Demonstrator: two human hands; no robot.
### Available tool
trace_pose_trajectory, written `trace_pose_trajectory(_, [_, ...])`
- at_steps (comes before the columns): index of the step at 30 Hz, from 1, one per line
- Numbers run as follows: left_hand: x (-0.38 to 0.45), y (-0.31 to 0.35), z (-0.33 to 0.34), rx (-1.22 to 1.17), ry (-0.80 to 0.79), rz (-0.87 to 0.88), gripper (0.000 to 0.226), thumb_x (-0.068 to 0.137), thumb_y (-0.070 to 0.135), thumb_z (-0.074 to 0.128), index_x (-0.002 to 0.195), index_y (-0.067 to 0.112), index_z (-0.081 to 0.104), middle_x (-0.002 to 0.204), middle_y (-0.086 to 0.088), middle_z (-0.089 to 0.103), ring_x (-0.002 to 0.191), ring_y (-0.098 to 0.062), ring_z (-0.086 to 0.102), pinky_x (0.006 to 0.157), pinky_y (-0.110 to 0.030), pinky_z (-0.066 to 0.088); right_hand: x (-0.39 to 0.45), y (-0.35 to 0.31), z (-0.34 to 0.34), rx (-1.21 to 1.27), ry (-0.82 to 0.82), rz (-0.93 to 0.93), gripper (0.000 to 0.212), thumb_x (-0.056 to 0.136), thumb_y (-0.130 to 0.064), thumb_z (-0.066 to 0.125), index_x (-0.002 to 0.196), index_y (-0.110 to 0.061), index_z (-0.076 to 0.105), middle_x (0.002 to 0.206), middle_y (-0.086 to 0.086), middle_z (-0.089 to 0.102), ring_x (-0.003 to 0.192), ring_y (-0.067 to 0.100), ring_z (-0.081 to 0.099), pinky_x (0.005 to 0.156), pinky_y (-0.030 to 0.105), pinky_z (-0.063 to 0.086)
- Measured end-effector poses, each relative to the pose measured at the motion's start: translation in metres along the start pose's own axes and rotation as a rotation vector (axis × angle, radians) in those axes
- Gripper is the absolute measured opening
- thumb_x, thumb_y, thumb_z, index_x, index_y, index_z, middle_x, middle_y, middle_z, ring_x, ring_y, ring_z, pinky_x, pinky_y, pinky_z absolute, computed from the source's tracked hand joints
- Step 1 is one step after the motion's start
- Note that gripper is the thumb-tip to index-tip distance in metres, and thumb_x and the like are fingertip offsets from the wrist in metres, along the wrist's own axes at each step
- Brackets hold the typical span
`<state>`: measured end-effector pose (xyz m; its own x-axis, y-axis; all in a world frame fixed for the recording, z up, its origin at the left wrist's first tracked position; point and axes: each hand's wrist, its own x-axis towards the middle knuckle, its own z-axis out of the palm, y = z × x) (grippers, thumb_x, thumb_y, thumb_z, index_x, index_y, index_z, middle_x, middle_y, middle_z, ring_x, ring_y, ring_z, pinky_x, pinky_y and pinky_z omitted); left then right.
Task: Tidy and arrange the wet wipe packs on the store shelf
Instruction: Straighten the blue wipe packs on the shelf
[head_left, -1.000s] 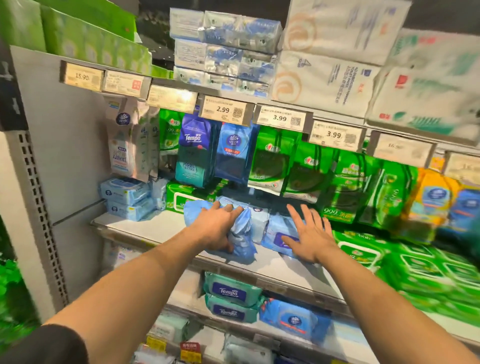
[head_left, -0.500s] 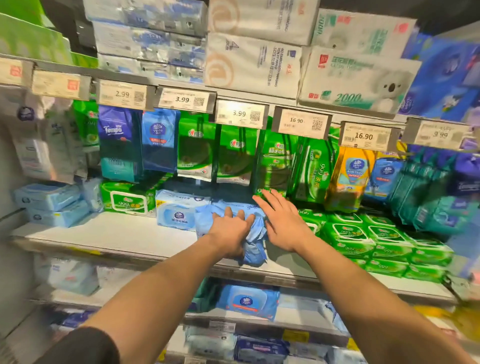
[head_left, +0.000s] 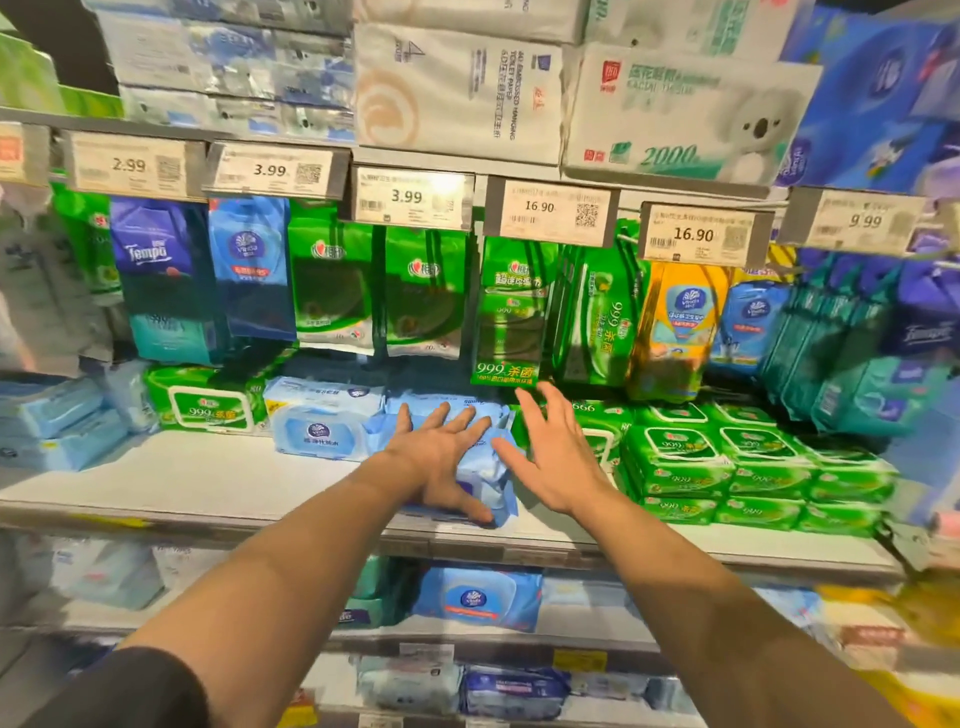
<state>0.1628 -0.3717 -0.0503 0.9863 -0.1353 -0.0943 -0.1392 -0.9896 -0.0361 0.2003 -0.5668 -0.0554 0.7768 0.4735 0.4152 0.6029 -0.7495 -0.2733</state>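
My left hand (head_left: 439, 460) lies spread on top of a light blue wet wipe pack (head_left: 485, 470), thumb at the pack's front edge, fingers straight. This pack sits on the white shelf board (head_left: 208, 483) between another blue pack (head_left: 319, 421) on its left and stacked green 999 packs (head_left: 675, 462) on its right. My right hand (head_left: 553, 457) hovers open beside the blue pack's right side, fingers spread toward the green packs; contact is unclear.
Green, blue and yellow packs (head_left: 675, 332) hang from hooks above the shelf, under price tags (head_left: 410, 200). Paper bundles (head_left: 462, 88) fill the top shelf. More blue packs (head_left: 478, 597) lie on the lower shelves. Bare shelf board lies to the left front.
The view has swung right along the shelf. My left hand has carried the blue pack right, up against the green stack. My right hand has lifted off and spread open.
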Motion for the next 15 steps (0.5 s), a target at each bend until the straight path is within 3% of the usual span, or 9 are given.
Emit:
trace_pose_trajectory(2, [0.001,-0.010,0.000,0.013,0.005,-0.009,0.137,0.050,0.098,0.048,0.154,0.034,-0.014,0.162,0.009,-0.016,0.150,-0.025,-0.014,0.112,-0.061,-0.013,0.002,-0.011,0.009,0.012,0.048,0.018,0.078,0.090,-0.063,0.050,0.148,-0.015,0.030,0.136,0.005,0.026,0.126,0.026,0.026,0.106,0.043,0.035])
trace_pose_trajectory(4, [0.002,-0.018,-0.001,0.019,0.010,-0.006,0.139,0.048,0.100,0.047,0.153,0.033,-0.015,0.162,0.007,-0.020,0.148,-0.024,-0.019,0.112,-0.058,-0.016,0.007,-0.022,0.018,0.052,0.022,0.028,0.082,0.085,-0.066,0.055,0.146,-0.017,0.031,0.124,0.003,0.028,0.116,0.023,0.029,0.102,0.040,0.036])
trace_pose_trajectory(8, [0.009,-0.017,-0.003,0.031,-0.003,-0.067,0.144,0.035,0.105,0.040,0.148,0.042,-0.024,0.155,0.011,-0.033,0.142,-0.030,-0.032,0.102,-0.068,-0.023,0.017,-0.030,0.025,0.124,0.038,0.020,0.075,0.089,-0.065,0.048,0.146,-0.018,0.032,0.130,0.003,0.029,0.120,0.023,0.030,0.104,0.039,0.034])
trace_pose_trajectory(12, [0.018,-0.017,-0.002,-0.060,-0.035,-0.122,0.143,0.031,0.104,0.045,0.144,0.051,-0.025,0.155,0.014,-0.033,0.143,-0.033,-0.031,0.103,-0.076,-0.015,0.022,-0.017,0.022,0.146,0.135,0.028,0.061,0.094,-0.054,0.049,0.140,-0.014,0.042,0.130,0.004,0.034,0.119,0.022,0.034,0.105,0.040,0.034])
trace_pose_trajectory(15, [0.022,-0.017,-0.001,-0.078,-0.043,-0.142,0.144,0.028,0.105,0.043,0.143,0.052,-0.025,0.157,0.013,-0.031,0.143,-0.034,-0.030,0.102,-0.078,-0.012,0.020,-0.008,0.025,0.131,0.074,0.074,0.068,0.091,-0.056,0.054,0.143,-0.015,0.040,0.125,0.002,0.037,0.119,0.020,0.034,0.104,0.037,0.033])
